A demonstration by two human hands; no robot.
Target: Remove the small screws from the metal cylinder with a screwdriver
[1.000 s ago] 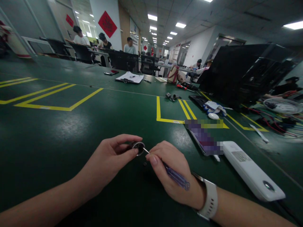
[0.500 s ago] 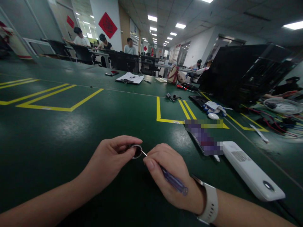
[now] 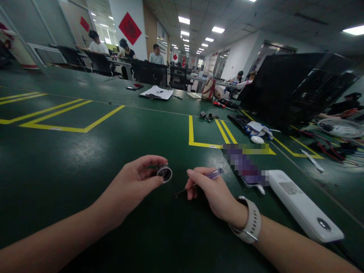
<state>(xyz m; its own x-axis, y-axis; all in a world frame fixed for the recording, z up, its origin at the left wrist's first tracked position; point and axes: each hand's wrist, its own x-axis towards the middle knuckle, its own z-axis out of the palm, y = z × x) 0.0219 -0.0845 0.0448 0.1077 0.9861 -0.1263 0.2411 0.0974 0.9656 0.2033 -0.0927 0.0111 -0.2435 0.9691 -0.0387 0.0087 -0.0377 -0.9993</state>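
My left hand [image 3: 131, 187] pinches a small round metal part [image 3: 167, 175], hollow and cup-like, between thumb and fingers, with its open end turned to the right. My right hand [image 3: 214, 193] is closed around a screwdriver [image 3: 215, 173] with a clear purple handle. Its thin shaft slants down to the left, and the dark tip [image 3: 175, 196] is close to the green table, apart from the metal part. Something small and dark shows at that tip, too small to name. A light-coloured watch is on my right wrist.
To the right lie a partly blurred phone [image 3: 244, 167] and a long white device [image 3: 305, 204]. Farther back are small metal parts [image 3: 209, 116], gloves [image 3: 257, 129], a red screwdriver [image 3: 218, 104], a clipboard [image 3: 156, 93] and a large black case [image 3: 290, 87]. Several people sit beyond.
The screwdriver has come away from the metal part's opening, its tip swinging downward and handle up as my right hand turned. My left hand has lifted and turned the part slightly.
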